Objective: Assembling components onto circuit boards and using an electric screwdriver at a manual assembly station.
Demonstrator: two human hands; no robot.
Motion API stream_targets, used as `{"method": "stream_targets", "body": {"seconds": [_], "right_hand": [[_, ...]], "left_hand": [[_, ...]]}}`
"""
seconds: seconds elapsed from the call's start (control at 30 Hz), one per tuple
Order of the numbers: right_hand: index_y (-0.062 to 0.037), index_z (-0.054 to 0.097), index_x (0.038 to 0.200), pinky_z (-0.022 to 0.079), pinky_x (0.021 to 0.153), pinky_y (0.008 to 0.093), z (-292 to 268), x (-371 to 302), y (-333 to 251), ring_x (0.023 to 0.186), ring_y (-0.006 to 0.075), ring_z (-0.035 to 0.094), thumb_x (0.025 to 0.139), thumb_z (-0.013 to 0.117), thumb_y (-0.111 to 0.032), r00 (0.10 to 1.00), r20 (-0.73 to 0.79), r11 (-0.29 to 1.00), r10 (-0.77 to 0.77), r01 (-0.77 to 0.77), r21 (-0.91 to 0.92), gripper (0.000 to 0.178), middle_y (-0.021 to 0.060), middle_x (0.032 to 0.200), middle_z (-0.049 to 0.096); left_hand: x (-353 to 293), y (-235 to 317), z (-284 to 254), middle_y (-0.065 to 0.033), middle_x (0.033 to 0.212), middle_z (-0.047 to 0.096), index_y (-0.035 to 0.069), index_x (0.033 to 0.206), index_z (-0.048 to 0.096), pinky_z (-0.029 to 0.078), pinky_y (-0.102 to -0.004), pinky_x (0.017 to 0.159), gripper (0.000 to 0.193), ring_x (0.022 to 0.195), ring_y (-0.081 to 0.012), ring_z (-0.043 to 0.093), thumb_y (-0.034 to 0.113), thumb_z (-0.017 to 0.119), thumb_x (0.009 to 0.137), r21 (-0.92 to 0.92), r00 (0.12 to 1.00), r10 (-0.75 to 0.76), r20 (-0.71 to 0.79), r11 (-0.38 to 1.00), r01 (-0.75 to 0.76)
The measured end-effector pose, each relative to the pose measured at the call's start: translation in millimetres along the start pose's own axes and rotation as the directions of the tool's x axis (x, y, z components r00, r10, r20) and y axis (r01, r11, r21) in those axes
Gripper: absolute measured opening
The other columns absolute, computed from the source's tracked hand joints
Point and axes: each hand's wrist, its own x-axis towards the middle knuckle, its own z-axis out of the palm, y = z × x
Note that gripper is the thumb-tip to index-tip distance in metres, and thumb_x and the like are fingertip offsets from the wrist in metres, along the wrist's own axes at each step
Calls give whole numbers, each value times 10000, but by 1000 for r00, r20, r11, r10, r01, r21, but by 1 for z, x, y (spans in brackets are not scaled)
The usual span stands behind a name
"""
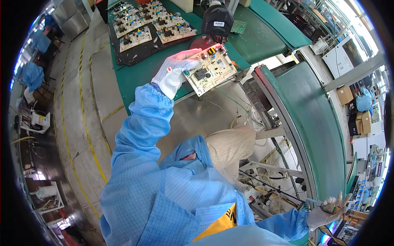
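In a white glove, my left hand (171,74) is closed on the left edge of a cream circuit board (213,69). The board carries black, yellow and other small components on its upper face and is held tilted over the table's near edge. Just beyond it stands a black scanner-like device (217,23), and red light falls on the glove's fingertips. Far off at the lower right, my gloved right hand (328,212) reaches out beside the conveyor with its fingers spread. It looks small there, and nothing held shows clearly.
Several similar boards lie on a black mat (141,53) on the green table (127,78). A bare green board (239,27) rests near the scanner. A curved green conveyor belt (316,123) runs along my right. Loose cables (254,115) hang between table and conveyor.
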Motion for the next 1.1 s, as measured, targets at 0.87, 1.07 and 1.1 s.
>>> {"method": "stream_targets", "body": {"seconds": [0.87,1.07,1.1], "right_hand": [[-29,440,1375,334,501,163,9,-3,-11,644,68,475,1008,374,-403,991,119,984,56,-75,163,528,109,1224,563],[-42,411,1404,331,480,164,9,-1,-7,623,55,472,998,417,-383,980,185,969,78,-118,217,530,63,1066,608],[-46,401,1412,329,472,164,10,0,-11,617,53,471,994,434,-372,968,232,955,98,-157,251,531,56,1039,616]], "left_hand": [[9,-17,-13,-147,1200,608,-27,1286,509,494,-378,950,406,1085,-244,612,122,593,917,-321,972,224,-66,918,-233],[1,-19,20,-173,1253,565,-31,1341,416,510,-443,941,549,1104,-267,599,67,640,849,-388,995,-75,-64,920,44],[-4,-22,24,-182,1237,565,-42,1362,364,522,-440,934,620,1092,-278,609,81,665,834,-378,996,-85,11,922,83]]}}
